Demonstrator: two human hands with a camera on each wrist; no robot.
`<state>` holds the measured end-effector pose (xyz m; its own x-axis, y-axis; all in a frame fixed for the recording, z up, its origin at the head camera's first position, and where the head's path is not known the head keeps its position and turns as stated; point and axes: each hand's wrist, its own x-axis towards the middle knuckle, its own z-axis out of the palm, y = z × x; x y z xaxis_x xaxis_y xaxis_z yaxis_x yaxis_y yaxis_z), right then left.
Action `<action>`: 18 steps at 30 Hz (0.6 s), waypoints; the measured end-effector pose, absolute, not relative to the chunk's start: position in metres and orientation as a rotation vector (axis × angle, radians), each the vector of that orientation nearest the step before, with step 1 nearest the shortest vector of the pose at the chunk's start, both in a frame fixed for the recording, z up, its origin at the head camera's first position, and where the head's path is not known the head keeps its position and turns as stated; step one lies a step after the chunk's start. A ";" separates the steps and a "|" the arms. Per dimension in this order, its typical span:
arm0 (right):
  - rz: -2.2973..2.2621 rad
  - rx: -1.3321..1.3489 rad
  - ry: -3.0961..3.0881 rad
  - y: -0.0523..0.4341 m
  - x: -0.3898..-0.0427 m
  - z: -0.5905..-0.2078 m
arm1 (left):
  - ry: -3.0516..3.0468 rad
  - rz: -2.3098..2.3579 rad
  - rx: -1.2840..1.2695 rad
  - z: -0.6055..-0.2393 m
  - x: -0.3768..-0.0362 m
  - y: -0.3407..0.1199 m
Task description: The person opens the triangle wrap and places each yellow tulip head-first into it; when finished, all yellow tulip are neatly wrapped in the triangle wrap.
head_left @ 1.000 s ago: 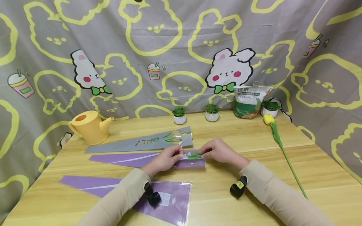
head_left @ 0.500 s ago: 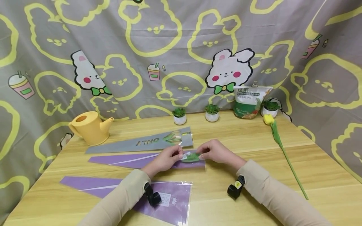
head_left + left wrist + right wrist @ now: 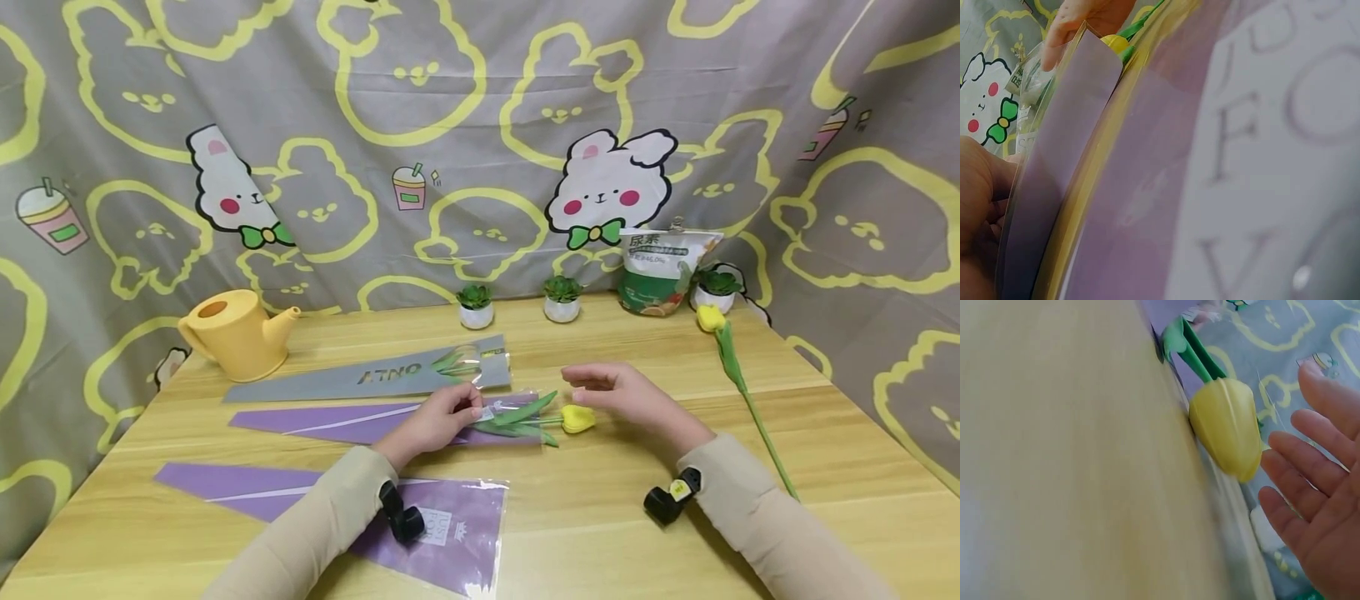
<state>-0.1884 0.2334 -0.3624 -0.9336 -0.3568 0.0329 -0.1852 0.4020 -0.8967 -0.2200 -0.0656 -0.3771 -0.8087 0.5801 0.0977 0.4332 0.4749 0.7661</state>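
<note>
A yellow tulip (image 3: 577,418) lies partly inside the middle purple flower sleeve (image 3: 322,423). Its bloom and the tips of its green leaves (image 3: 528,408) stick out past the clear mouth. My left hand (image 3: 438,421) pinches the sleeve's clear film between thumb and index finger; in the left wrist view, my left hand (image 3: 979,200) is at the sleeve's edge. Just beyond the bloom, my right hand (image 3: 618,390) holds nothing. The right wrist view shows my right hand (image 3: 1322,475) with its fingers spread apart beside the tulip bloom (image 3: 1229,428). The lower stem is hidden.
Another purple sleeve (image 3: 465,558) lies nearer me, partly under my left forearm; a grey sleeve (image 3: 315,385) lies farther back. A second tulip (image 3: 750,396) rests at right. A yellow watering can (image 3: 240,337), small potted succulents (image 3: 476,307) and a clipped bag (image 3: 660,275) stand along the back.
My right hand has let go at the sleeve's mouth and moved right, fingers opening. The yellow bloom now shows, with leaves spread past the mouth. My left hand keeps its pinch.
</note>
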 end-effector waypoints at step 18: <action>-1.369 -0.678 2.444 0.238 -0.167 -0.377 | 2.510 1.300 0.864 -0.383 -0.222 -0.066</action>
<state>-0.1665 0.2382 -0.3769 -0.8576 -0.5143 0.0017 -0.2701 0.4476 -0.8524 -0.2222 -0.0664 -0.3826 -0.8134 0.5734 0.0982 0.4111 0.4471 0.7944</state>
